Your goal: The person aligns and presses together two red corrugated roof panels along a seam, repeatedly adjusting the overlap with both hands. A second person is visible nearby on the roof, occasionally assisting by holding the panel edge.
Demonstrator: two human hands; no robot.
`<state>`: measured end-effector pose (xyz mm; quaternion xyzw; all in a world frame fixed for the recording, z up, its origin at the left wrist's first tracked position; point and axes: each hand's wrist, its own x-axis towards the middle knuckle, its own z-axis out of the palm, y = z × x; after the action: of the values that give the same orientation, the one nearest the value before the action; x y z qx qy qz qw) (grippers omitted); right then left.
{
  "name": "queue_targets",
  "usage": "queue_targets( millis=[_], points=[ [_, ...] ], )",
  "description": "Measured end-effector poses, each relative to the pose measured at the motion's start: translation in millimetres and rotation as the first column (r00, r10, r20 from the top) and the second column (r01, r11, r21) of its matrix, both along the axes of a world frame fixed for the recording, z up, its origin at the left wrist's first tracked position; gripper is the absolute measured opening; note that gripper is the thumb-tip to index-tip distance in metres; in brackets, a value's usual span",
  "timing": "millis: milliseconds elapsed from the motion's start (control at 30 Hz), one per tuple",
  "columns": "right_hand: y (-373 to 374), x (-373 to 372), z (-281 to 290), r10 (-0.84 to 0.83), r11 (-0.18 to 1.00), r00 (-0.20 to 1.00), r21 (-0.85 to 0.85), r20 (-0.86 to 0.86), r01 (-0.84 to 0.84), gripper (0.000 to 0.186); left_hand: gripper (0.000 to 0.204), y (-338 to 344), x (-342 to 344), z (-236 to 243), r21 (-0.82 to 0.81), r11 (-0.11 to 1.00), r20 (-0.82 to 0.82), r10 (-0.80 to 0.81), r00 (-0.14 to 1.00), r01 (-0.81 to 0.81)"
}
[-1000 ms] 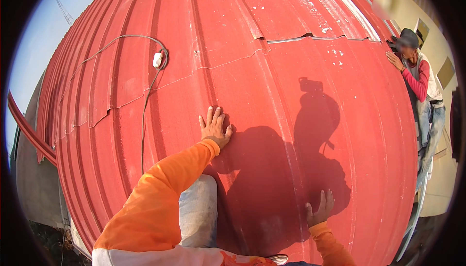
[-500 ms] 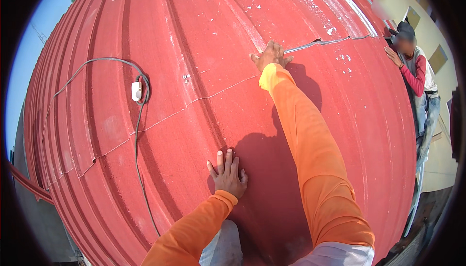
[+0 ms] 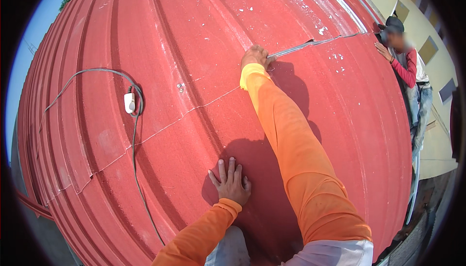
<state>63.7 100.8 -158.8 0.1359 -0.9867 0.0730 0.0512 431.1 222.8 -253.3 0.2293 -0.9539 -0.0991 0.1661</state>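
Note:
Red ribbed metal roofing sheets (image 3: 194, 140) fill most of the view, overlapping along a seam that runs across them. My left hand (image 3: 232, 184) lies flat on the lower sheet, fingers spread and holding nothing. Farther up, my right hand (image 3: 255, 57) is bent over a raised rib at the seam, its fingertips partly hidden. Right beside it, the overlap shows a grey, slightly lifted edge (image 3: 296, 47). Both my arms wear orange sleeves.
A dark cable (image 3: 92, 71) with a white plug or socket (image 3: 129, 103) lies on the roof at left. Small screws (image 3: 180, 88) stick up near the seam. At the right edge a co-worker (image 3: 410, 72) leans on the roof, next to a pale building (image 3: 437, 159).
My right hand's fingers, spread before, are now curled over the rib. The view has shifted a little, so the roof appears farther left. My left hand stays flat on the sheet.

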Motion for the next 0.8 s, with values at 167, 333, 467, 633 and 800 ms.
queue_targets(
  millis=[167,333,467,633,800],
  points=[
    [35.3,44.3,41.7,0.167,0.942,0.981,-0.31,0.103,-0.128,0.07,0.043,-14.6,8.5,1.7,-0.037,0.998,0.02,0.057,0.998,-0.057],
    [183.5,100.0,-10.4,0.352,0.848,0.924,-0.367,-0.151,-0.383,0.066,0.044,-4.3,1.5,0.8,0.021,0.997,0.06,0.067,0.996,-0.069],
    [383.9,178.7,-70.9,0.512,0.825,0.858,-0.257,-0.037,-0.504,0.062,0.047,-1.8,1.7,1.1,0.001,0.997,0.108,0.08,0.991,-0.081],
    [648.3,286.9,-163.9,0.193,0.973,0.973,-0.152,0.127,-0.173,0.07,0.05,5.9,-1.7,8.6,-0.043,0.993,0.16,0.115,0.98,-0.109],
    [776.1,453.9,-238.6,-0.063,0.97,0.968,-0.213,0.244,0.117,0.095,0.048,5.2,0.6,2.8,-0.086,0.989,0.175,0.136,0.975,-0.123]
  ],
)
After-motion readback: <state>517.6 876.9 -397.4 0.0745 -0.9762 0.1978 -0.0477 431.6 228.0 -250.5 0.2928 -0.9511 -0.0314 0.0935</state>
